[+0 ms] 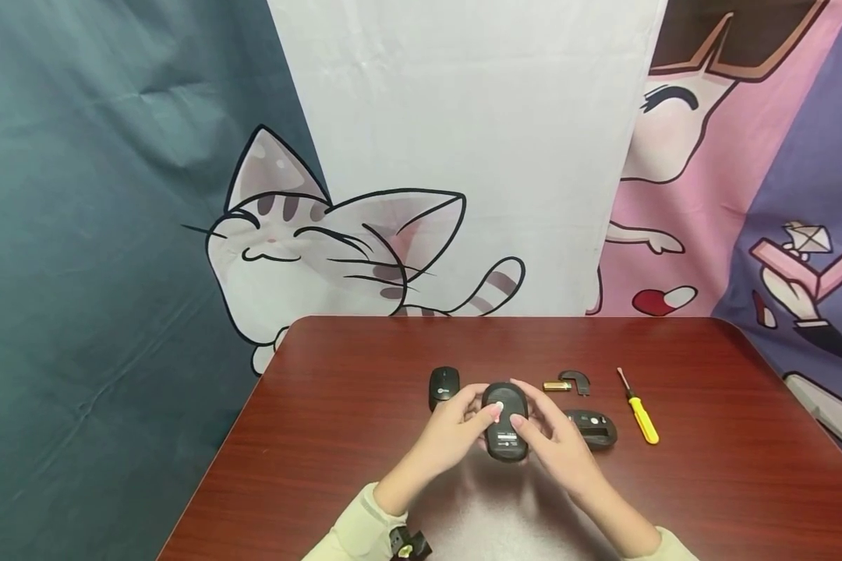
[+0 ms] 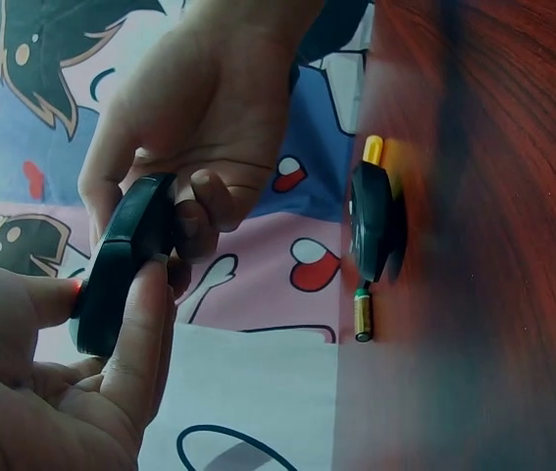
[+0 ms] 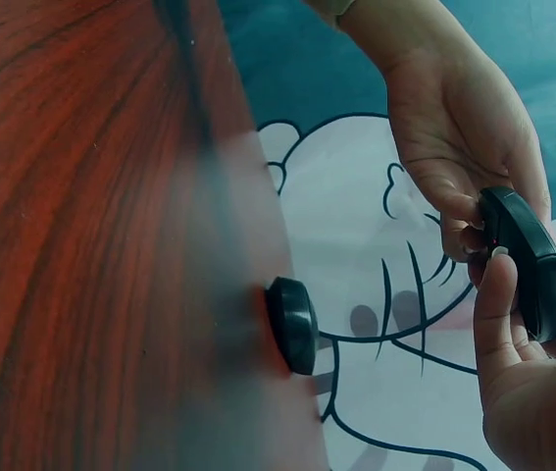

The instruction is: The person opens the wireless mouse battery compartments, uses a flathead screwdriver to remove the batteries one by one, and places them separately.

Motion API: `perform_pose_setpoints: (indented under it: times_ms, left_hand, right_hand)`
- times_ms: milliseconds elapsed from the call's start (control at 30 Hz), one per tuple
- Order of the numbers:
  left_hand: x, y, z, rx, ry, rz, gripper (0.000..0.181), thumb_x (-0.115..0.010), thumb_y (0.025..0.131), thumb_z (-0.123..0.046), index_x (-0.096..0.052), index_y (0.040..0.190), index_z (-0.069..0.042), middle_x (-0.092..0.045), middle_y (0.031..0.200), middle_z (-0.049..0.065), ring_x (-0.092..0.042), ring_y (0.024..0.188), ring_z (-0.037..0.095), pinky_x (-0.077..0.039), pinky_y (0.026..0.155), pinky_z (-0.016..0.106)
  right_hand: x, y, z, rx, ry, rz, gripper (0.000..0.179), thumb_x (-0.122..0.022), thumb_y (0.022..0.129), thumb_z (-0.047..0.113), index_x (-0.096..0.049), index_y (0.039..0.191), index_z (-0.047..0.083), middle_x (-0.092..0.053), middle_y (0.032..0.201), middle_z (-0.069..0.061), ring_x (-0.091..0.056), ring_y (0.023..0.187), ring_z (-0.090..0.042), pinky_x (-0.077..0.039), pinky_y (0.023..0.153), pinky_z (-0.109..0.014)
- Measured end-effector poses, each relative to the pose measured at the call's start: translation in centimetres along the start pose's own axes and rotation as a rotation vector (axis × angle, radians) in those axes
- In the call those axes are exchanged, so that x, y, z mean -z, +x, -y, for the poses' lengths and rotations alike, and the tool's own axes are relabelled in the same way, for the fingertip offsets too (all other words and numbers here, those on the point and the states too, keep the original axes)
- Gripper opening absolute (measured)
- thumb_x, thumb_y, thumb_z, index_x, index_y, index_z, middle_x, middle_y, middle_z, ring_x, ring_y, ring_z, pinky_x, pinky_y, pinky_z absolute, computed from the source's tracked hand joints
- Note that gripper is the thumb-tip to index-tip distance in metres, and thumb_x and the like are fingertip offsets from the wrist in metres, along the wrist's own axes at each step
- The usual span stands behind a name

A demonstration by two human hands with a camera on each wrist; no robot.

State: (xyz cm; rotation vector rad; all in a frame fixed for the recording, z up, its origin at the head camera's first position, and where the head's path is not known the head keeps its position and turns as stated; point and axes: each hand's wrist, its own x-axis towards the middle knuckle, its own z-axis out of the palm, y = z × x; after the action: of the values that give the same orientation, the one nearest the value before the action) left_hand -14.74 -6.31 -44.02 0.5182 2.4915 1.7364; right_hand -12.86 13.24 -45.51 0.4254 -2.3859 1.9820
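Above the table, a black computer mouse (image 1: 507, 448) is held between both hands, its labelled underside turned toward the head view. My left hand (image 1: 449, 432) grips one side, with the thumb on the underside near a pale round spot. From the other side my right hand (image 1: 568, 452) pinches it, thumb also on the underside. A red glow shows by the left thumb in the left wrist view, where the mouse (image 2: 126, 260) appears edge-on. Just behind the right hand lies another black mouse (image 1: 599, 430), underside up with a long recess showing.
A third black mouse (image 1: 445, 382) stands upright behind the left hand. Farther back lie a gold battery (image 1: 557, 386) and a dark curved cover piece (image 1: 577, 379). On the right is a yellow-handled screwdriver (image 1: 642, 418). The reddish wooden table (image 1: 309, 436) meets a printed curtain.
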Motion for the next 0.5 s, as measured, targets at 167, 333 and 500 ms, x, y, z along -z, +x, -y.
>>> perform_pose_setpoints:
  times_ms: [167,333,500]
  left_hand:
    - [0.01,-0.19,0.18,0.014,0.006,-0.005,0.037,-0.064,0.1,-0.035,-0.064,0.129,-0.012,-0.075,0.103,0.003,-0.071,0.091,0.008,-0.058,0.078,0.021]
    - [-0.07,-0.23,0.29,0.02,-0.046,0.001,0.036,-0.062,0.101,-0.032,-0.063,0.131,-0.012,-0.075,0.106,0.008,-0.071,0.086,0.009,-0.061,0.071,0.023]
    - [-0.1,-0.21,0.12,0.051,-0.1,0.016,0.034,-0.059,0.103,-0.03,-0.061,0.133,-0.015,-0.074,0.104,0.012,-0.069,0.069,0.009,-0.063,0.058,0.027]
  right_hand:
    - [-0.17,-0.16,-0.06,-0.02,0.009,-0.003,0.049,-0.063,0.101,0.017,-0.049,0.148,0.016,-0.065,0.106,-0.015,-0.062,0.079,-0.014,-0.057,0.065,-0.028]
    - [-0.29,-0.2,-0.01,-0.013,0.012,-0.016,0.048,-0.063,0.101,0.016,-0.05,0.147,0.015,-0.066,0.107,-0.015,-0.063,0.081,-0.014,-0.057,0.067,-0.026]
    - [-0.37,-0.2,0.05,-0.026,0.013,-0.027,0.047,-0.063,0.101,0.015,-0.05,0.146,0.012,-0.065,0.106,-0.016,-0.062,0.079,-0.014,-0.057,0.063,-0.028]
